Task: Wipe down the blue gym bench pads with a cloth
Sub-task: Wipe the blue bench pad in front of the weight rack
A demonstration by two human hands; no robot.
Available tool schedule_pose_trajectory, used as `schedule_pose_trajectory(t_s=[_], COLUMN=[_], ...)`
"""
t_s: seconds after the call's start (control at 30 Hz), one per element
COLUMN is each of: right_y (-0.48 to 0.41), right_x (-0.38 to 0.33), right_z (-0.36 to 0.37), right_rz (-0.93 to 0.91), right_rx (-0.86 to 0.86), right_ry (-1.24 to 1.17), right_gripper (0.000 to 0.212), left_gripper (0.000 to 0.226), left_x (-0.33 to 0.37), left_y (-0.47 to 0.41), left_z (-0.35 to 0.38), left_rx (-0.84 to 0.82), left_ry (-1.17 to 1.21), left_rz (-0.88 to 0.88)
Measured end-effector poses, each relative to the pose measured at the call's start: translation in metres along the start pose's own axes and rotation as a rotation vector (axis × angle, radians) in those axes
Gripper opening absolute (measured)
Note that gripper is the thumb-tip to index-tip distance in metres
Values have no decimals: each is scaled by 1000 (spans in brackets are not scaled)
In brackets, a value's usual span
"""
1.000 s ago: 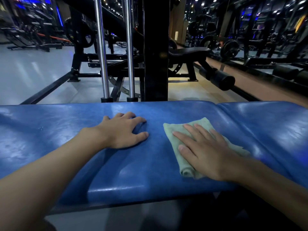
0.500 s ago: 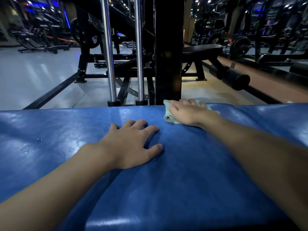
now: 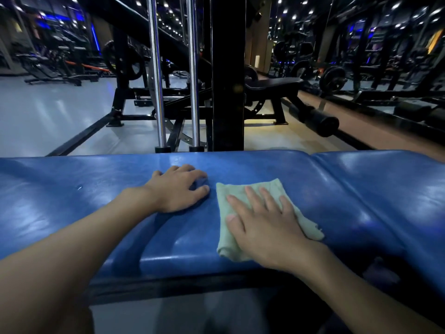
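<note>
A long blue bench pad (image 3: pixel 72 201) runs across the view, with a second blue pad (image 3: pixel 385 189) joined to it at the right by a seam. A pale green cloth (image 3: pixel 269 189) lies flat on the long pad near its front edge. My right hand (image 3: pixel 262 225) presses down on the cloth with straight, spread fingers and covers most of it. My left hand (image 3: pixel 179 189) rests palm down on the bare pad just left of the cloth, fingers relaxed.
Behind the bench stand a thick black upright (image 3: pixel 227 73) and two chrome guide rods (image 3: pixel 156 73). A black bench (image 3: pixel 272 84) and a foam roller (image 3: pixel 315 119) lie beyond, with weight plates (image 3: pixel 333 79) at the back right. Grey floor (image 3: pixel 48 116) spreads at left.
My right hand has pulled the cloth back from the pad's far edge toward the near edge, and the cloth now lies spread out. My left hand stays planted on the pad.
</note>
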State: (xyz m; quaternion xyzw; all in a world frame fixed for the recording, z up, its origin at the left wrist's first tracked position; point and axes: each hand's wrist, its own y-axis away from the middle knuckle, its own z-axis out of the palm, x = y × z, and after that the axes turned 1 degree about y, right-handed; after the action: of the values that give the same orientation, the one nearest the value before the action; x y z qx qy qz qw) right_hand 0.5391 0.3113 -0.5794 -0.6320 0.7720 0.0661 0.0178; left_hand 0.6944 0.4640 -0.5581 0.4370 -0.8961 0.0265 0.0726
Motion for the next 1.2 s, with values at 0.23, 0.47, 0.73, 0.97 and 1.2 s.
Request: schedule_pose_trajectory(t_s=[0.23,0.47,0.73,0.97,1.2], right_y=[2,13,-22,-34,-36], right_x=[51,103,107,103,107], right_z=[-26,-23,-26,-5,-1], right_rz=[65,133,25,-4,-5], right_rx=[309,272,241,108,95], right_ry=[-345,-252,-210,-33,-42], right_gripper=[43,28,39,58,61], left_gripper=[37,77,74,71,79], left_x=[84,150,123,75,60], left_y=[51,45,-4,-110,-155], left_z=[-17,52,46,28,26], left_rx=[306,116,-19,-69,-58], left_ry=[165,-168,-64,-104,-122], left_rz=[84,103,-4,-84,-110])
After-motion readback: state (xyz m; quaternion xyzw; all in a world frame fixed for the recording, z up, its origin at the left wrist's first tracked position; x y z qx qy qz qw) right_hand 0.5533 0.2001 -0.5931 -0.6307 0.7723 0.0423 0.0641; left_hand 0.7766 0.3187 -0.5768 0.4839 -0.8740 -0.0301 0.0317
